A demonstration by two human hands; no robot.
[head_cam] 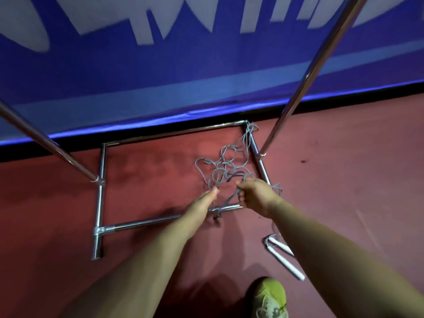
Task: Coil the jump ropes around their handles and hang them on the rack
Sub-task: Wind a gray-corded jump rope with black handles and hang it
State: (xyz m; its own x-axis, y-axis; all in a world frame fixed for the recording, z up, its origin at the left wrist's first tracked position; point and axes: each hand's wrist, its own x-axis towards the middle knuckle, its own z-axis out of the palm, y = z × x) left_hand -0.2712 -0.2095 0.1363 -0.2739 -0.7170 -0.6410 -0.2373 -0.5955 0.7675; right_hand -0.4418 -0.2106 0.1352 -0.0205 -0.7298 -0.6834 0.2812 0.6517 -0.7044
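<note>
A blue banner [206, 72] with large white lettering fills the upper half of the frame, and a dark strip runs along its lower edge where it meets the ground. Below it a red floor [344, 171] covers the lower half, with a small dark spot [303, 161] at the right. A yellow-green shoe [271, 297] with pale laces shows at the bottom edge, right of centre.

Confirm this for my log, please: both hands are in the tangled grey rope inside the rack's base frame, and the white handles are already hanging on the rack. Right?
Not quite. The head view shows the white handles lying on the red floor outside the rack's base frame, not hanging. The rest holds: left hand and right hand are both in the tangled grey rope inside the frame.
</note>
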